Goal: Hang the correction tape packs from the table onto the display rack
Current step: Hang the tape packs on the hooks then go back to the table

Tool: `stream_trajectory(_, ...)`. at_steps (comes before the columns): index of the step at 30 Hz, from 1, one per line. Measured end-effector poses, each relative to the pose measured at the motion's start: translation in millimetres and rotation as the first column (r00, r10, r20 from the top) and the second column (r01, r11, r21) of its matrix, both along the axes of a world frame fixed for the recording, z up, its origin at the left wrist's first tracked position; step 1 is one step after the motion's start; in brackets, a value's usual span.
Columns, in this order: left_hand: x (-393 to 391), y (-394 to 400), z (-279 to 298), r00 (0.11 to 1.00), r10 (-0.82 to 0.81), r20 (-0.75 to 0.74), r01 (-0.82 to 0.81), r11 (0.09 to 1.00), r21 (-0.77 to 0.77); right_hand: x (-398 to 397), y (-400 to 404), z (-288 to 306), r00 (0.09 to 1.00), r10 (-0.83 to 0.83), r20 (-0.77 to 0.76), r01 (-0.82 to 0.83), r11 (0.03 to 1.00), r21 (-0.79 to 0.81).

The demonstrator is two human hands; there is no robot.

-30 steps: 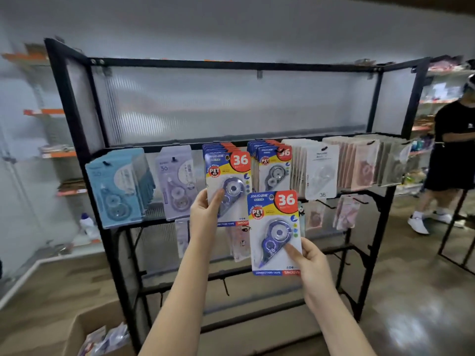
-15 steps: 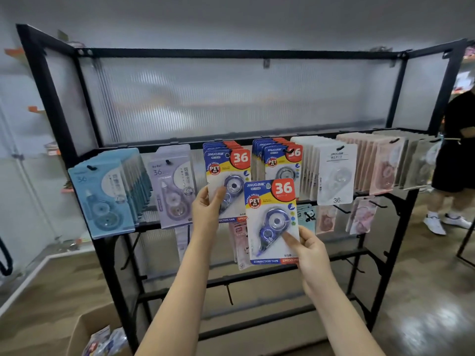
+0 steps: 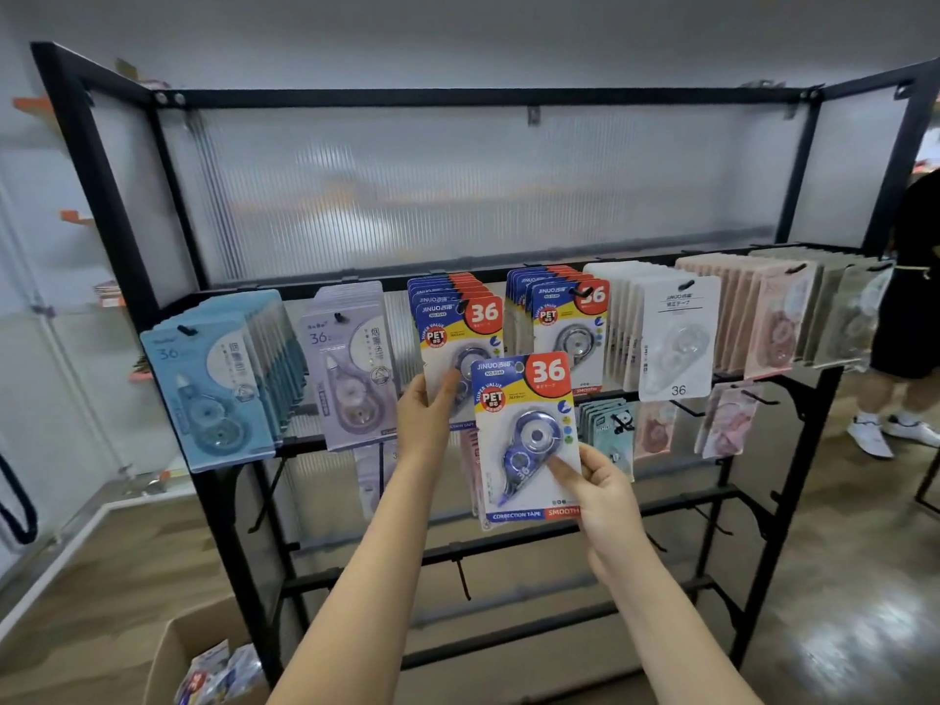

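landmark: black display rack [image 3: 96,206], ribbed translucent back panel, packs hung in rows on its middle rail
far left of rack: light blue packs [image 3: 213,384] stacked on a hook, front one tilted out
right of those: lilac packs [image 3: 353,363] on next hook
below rack's left end: open cardboard box [image 3: 203,664] on wood floor, loose packs inside
left hand [image 3: 424,417]: raised at the first blue-yellow "36" row [image 3: 452,328], thumb on front of front card, fingers behind it, gripping its lower left edge
held pack [image 3: 526,440]: blue-yellow correction tape pack, "36", "PET", upright, in front of the rack between the two blue-yellow rows, lower than both, not on a hook; overlaps the first row's lower right corner
right hand [image 3: 603,493]: pinches held pack at its lower right, thumb on the blister, fingers behind card
second blue-yellow row [image 3: 564,323]: hanging just right of held pack's top
further right on rail: white packs [image 3: 676,338], then pink packs [image 3: 768,318], grey ones at rack's right end, blurred
lower rail, right half: small teal, pink packs, few per hook
right of rack: another person [image 3: 910,318] in dark clothes, white shoes, standing, partly cut off
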State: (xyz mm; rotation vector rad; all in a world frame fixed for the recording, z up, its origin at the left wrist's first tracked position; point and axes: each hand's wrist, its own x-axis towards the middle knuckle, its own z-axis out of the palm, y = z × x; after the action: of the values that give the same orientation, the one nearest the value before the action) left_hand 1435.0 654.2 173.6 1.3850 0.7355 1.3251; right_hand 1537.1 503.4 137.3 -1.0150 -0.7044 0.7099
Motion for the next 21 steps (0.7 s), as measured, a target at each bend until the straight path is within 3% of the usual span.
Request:
stream_trajectory(5, 8.5, 15.0, -0.2, 0.995, 0.062, -0.075, -0.064, 0.998, -0.021, -4.2, 12.5, 7.6, 0.999, 0.050, -0.005, -0.050, 0.999, 0.006)
stream_trajectory(10, 12.1, 20.7, -3.7, 0.956, 0.165, -0.242, -0.167, 0.986, 0.009, -6.1, 37.3, 28.4, 0.997, 0.069, 0.037, -0.070, 0.997, 0.036)
stream_trajectory(15, 7.9, 19.6, -42.3, 0.945, 0.031, -0.326, -0.052, 0.997, -0.054, -6.4, 67.9, 47.9, 0.992, 0.069, 0.105, -0.073, 0.997, 0.030)
stream_trajectory(21, -1.7, 16.3, -86.4, 0.760, -0.163, -0.629, 0.142, 0.986, -0.083, -6.6, 85.7, 48.6, 0.974, -0.031, 0.225, 0.046, 0.997, -0.059)
